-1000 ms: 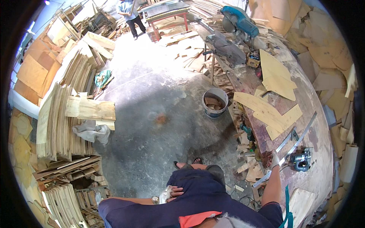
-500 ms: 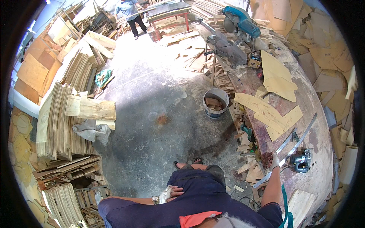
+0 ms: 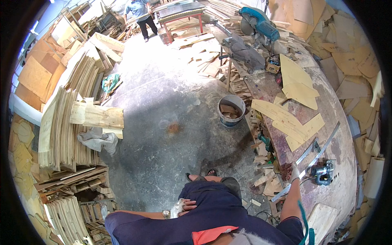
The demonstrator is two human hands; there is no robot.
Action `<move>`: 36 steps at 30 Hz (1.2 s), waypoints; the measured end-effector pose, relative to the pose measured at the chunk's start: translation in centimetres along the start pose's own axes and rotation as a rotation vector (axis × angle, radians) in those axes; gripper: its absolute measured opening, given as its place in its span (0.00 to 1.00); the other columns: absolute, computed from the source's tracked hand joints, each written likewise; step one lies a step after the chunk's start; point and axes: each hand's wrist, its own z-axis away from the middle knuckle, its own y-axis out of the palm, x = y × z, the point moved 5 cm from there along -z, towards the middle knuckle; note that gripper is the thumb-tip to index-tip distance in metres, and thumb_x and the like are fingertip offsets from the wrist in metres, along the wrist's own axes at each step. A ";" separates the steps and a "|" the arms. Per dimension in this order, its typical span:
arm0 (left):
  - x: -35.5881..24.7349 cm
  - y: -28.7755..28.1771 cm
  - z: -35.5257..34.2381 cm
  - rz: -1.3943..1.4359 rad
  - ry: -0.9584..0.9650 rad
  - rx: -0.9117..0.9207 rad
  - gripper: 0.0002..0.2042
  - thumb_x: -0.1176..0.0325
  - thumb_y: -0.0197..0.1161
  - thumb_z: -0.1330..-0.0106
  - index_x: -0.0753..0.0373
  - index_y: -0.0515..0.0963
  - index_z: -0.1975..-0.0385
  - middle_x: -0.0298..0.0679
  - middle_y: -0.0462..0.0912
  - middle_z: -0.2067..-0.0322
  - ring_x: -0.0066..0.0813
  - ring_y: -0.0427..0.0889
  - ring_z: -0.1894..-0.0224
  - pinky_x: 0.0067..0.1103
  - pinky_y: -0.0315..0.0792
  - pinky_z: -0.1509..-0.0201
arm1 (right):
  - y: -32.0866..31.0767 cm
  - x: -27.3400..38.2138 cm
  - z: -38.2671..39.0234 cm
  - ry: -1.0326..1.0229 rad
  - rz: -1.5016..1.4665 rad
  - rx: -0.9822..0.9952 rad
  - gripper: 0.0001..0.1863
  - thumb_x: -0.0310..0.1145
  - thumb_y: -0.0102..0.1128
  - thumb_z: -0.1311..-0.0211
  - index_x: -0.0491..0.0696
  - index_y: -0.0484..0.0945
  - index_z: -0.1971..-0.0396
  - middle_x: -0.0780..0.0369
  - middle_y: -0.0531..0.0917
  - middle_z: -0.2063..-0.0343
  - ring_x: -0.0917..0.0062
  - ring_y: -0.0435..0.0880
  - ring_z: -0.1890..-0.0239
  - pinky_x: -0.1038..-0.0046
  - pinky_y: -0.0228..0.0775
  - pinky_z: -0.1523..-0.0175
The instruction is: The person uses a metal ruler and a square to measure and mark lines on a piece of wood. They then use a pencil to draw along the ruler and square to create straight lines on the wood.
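My left hand (image 3: 186, 207) lies against my dark clothing at the front of my body, bare fingers stretched out below a white covering that looks like a fingerless glove. A watch sits on that wrist. My right arm reaches to the workbench (image 3: 281, 132), where my right hand (image 3: 294, 174), in a pale glove, rests at a long metal straightedge (image 3: 324, 148). Its fingers are too small and hidden to make out. Close by are a metal square (image 3: 309, 152) and a dark blue power tool (image 3: 324, 172). Yellow flat templates (image 3: 279, 116) lie farther along the bench.
A blue mitre saw (image 3: 259, 24) stands at the far bench end. Beside the bench is a bucket (image 3: 231, 111) holding wood pieces, with scattered offcuts (image 3: 272, 184). Stacked boards (image 3: 61, 126) and a white sack (image 3: 100, 139) line the left. Another person (image 3: 141, 18) stands far off near a red-legged table.
Both of my hands stay in nearly the same places. The view shifts very slightly. The far person's arm has moved a little by the red-legged table.
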 end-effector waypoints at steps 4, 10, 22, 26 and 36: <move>0.0 0.0 0.0 0.012 -0.005 0.006 0.17 0.61 0.42 0.24 0.44 0.66 0.38 0.39 0.67 0.30 0.43 0.63 0.27 0.40 0.54 0.27 | -0.4 -0.2 -0.5 -0.003 -0.018 0.009 0.29 0.64 0.54 0.34 0.51 0.72 0.75 0.71 0.56 0.92 0.79 0.54 0.95 0.71 0.45 0.85; -0.3 -0.2 -1.1 0.072 -0.054 0.001 0.20 0.62 0.37 0.22 0.48 0.63 0.32 0.36 0.65 0.29 0.30 0.59 0.25 0.30 0.48 0.24 | 0.4 0.2 0.8 -0.012 0.027 0.018 0.26 0.63 0.53 0.33 0.54 0.69 0.76 0.71 0.57 0.92 0.79 0.54 0.94 0.72 0.45 0.86; 0.1 0.1 0.1 0.050 -0.048 0.032 0.19 0.61 0.39 0.23 0.42 0.64 0.35 0.39 0.65 0.29 0.46 0.64 0.27 0.43 0.53 0.28 | 0.0 0.0 -0.1 0.019 -0.009 -0.016 0.28 0.64 0.55 0.35 0.54 0.70 0.78 0.72 0.55 0.92 0.78 0.49 0.94 0.69 0.43 0.82; 0.3 0.6 0.6 0.028 -0.026 0.051 0.19 0.60 0.39 0.23 0.41 0.62 0.34 0.40 0.64 0.29 0.49 0.64 0.28 0.44 0.54 0.29 | -0.2 -0.2 -0.3 0.019 -0.013 -0.020 0.29 0.65 0.54 0.35 0.52 0.71 0.77 0.72 0.54 0.92 0.78 0.49 0.93 0.69 0.43 0.82; -0.2 0.1 -1.5 -0.027 0.013 0.056 0.21 0.61 0.31 0.21 0.53 0.57 0.31 0.39 0.62 0.27 0.34 0.60 0.25 0.34 0.50 0.24 | -0.6 -0.4 -0.4 0.006 -0.018 -0.017 0.28 0.62 0.53 0.33 0.51 0.73 0.77 0.71 0.55 0.92 0.78 0.52 0.94 0.69 0.46 0.83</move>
